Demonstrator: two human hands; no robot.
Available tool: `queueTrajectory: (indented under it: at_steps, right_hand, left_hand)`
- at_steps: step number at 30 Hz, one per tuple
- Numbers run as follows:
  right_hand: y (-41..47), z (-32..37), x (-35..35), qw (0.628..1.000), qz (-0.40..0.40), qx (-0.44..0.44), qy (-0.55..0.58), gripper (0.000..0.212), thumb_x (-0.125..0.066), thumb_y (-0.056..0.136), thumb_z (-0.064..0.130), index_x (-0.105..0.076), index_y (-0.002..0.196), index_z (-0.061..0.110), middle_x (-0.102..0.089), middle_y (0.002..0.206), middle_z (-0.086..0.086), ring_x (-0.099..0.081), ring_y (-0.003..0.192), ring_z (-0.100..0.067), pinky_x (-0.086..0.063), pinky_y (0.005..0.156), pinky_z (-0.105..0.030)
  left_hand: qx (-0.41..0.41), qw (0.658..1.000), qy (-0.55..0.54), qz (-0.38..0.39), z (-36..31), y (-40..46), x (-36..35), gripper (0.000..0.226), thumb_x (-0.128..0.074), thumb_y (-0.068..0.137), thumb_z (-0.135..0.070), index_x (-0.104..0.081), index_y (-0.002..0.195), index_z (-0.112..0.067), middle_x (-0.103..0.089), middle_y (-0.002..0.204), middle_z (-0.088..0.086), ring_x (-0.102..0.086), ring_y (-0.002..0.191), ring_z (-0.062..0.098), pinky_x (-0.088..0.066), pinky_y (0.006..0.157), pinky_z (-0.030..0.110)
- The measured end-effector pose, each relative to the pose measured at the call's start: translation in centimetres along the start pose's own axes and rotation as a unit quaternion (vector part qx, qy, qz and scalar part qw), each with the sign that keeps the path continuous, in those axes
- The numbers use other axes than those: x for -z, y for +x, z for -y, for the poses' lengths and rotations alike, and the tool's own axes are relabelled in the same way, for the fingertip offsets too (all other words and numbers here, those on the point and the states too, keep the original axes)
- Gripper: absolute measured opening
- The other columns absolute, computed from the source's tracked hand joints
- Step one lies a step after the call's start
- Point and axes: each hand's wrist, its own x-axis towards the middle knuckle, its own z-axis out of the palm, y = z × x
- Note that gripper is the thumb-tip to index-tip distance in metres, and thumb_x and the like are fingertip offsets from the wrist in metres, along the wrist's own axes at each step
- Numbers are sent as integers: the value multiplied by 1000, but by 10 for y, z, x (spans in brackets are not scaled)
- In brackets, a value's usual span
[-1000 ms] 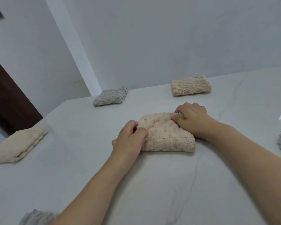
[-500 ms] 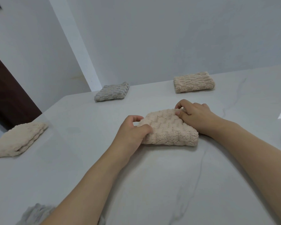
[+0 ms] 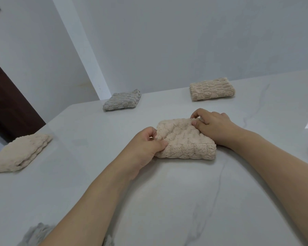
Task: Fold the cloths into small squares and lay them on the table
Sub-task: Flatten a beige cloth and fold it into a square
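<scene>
Both hands pinch the fluffy beige folded cloth [image 3: 186, 141] on the white marbled bench [image 3: 167, 192]: left hand [image 3: 146, 144], right hand [image 3: 212, 126]. Squaring up seems underway; releasing it flat likely follows.

1. No text, label, brand, number or sign can be read anywhere in the view.
2. The cloths [image 3: 185, 139] and the surface [image 3: 167, 201] carry no legible markings.
</scene>
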Motion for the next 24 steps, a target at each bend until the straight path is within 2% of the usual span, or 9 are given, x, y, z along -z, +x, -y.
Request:
queueTrajectory:
  at_steps: [2,3,6,9,14,17,20,22,24]
  right_hand:
    - [-1,0,0,1000,0,-2,8,14,-38,100,36,-48,109,32,-63,106,6,-51,112,-22,-27,102,-41]
    - [-1,1,0,1000,0,-2,10,14,-38,100,36,-48,109,32,-62,105,6,-51,112,-22,-27,102,-41]
    - [-1,1,0,1000,-4,-2,9,15,-38,100,36,-47,112,32,-62,104,6,-51,112,-22,-27,102,-42]
    - [-1,1,-1,1000,-6,2,3,17,-39,100,36,-46,114,32,-61,102,6,-51,111,-22,-27,100,-41]
    - [-1,1,-1,1000,-2,5,0,17,-39,99,37,-47,114,33,-61,102,7,-52,111,-22,-27,102,-42]
    - [-2,2,0,1000,-2,6,2,17,-39,99,38,-48,113,33,-58,97,9,-52,110,-21,-27,102,-42]
    - [-1,2,1,1000,-1,5,5,16,-39,99,38,-48,112,34,-58,97,9,-52,110,-21,-27,102,-42]
    - [-2,2,1,1000,0,6,11,15,-39,99,38,-48,111,34,-57,94,10,-52,108,-21,-27,102,-42]
    - [-3,1,2,1000,2,6,14,14,-40,99,37,-47,110,34,-57,92,10,-52,107,-20,-27,102,-42]
  left_hand:
    - [20,1000,17,7,0,1,0,39,-79,76,-18,-57,107,-8,-73,97,10,-69,84,24,-52,82,33]
    - [28,999,25,6,-1,1,0,41,-80,78,-16,-59,112,-7,-74,102,9,-70,90,22,-53,86,32]
    - [40,999,33,12,-5,0,1,32,-78,80,-12,-66,109,-9,-75,101,5,-71,91,17,-53,79,24]
    - [52,997,49,-2,-8,1,0,31,-81,77,-14,-67,105,-10,-75,98,3,-71,88,16,-51,75,23]
    - [78,989,119,-28,-12,2,-5,40,-87,68,-28,-66,100,-15,-74,97,0,-69,92,18,-53,85,30]
    - [82,957,272,-58,-15,3,-10,50,-79,61,-56,-66,94,-21,-70,85,-3,-63,86,17,-46,98,40]
    - [44,893,439,-93,-19,1,-18,40,-63,80,-58,-62,90,-20,-61,76,-6,-52,76,12,-31,99,40]
    - [18,885,454,-102,-20,-3,-20,38,-59,83,-57,-60,87,-20,-61,75,-5,-53,79,15,-28,95,39]
    - [12,900,423,-104,-17,-5,-19,38,-59,84,-56,-62,88,-19,-62,78,-3,-47,78,12,-29,94,37]
